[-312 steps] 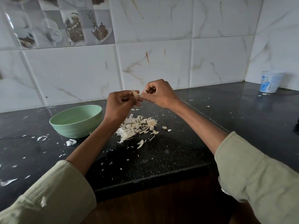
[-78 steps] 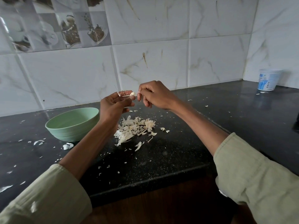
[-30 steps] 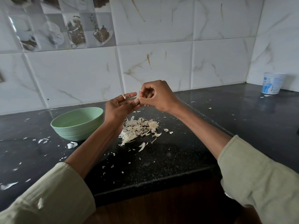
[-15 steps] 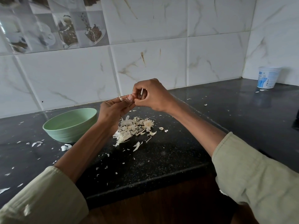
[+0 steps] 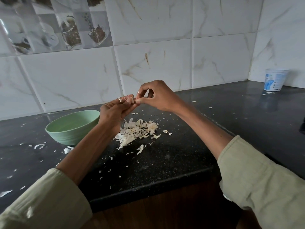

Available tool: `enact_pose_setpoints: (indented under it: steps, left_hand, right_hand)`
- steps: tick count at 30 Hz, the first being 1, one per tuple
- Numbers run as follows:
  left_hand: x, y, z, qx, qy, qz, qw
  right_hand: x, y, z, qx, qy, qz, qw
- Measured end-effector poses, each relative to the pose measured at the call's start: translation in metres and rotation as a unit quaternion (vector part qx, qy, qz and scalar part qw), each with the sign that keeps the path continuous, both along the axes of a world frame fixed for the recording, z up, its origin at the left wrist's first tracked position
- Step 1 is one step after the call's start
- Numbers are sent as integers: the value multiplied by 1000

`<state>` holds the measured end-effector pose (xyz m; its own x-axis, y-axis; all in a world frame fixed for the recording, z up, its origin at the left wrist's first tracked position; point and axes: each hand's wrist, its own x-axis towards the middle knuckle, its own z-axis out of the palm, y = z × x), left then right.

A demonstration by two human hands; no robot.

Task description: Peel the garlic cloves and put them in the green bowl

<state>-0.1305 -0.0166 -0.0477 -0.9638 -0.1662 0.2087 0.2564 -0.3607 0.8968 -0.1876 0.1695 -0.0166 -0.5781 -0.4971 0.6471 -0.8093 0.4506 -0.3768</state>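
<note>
My left hand (image 5: 113, 112) holds a small pinkish garlic clove (image 5: 127, 99) at its fingertips, above the black counter. My right hand (image 5: 158, 96) pinches the clove's skin from the right, thumb and forefinger curled onto it. Both hands meet in mid-air over a heap of papery garlic peels (image 5: 137, 131). The green bowl (image 5: 66, 129) stands on the counter just left of my left wrist; I cannot see anything inside it from here.
Small peel scraps (image 5: 39, 146) are scattered over the counter around the bowl and heap. A white plastic tub (image 5: 274, 80) stands in the far right corner by the tiled wall. The counter's front edge (image 5: 148, 187) runs below the heap.
The hands have stayed together over the peel heap, picking at the clove. More of its pinkish skin now shows at my left fingertips. The head view has shifted slightly.
</note>
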Motion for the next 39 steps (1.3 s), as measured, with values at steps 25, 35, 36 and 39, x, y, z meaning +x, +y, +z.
enact_pose_setpoints:
  steps: [25, 35, 36, 39]
  left_hand:
    - [1, 3, -2, -83, 59, 9, 995]
    - [-6, 2, -5, -30, 34, 36, 998]
    - [-7, 1, -4, -21, 33, 45, 998]
    - [-7, -1, -5, -16, 28, 48, 998]
  right_hand:
    - [4, -6, -3, -78, 37, -19, 996]
    - [3, -13, -12, -3, 13, 0, 1000]
    - [3, -15, -14, 21, 9, 1, 1000]
    - [3, -16, -18, 62, -17, -5, 998]
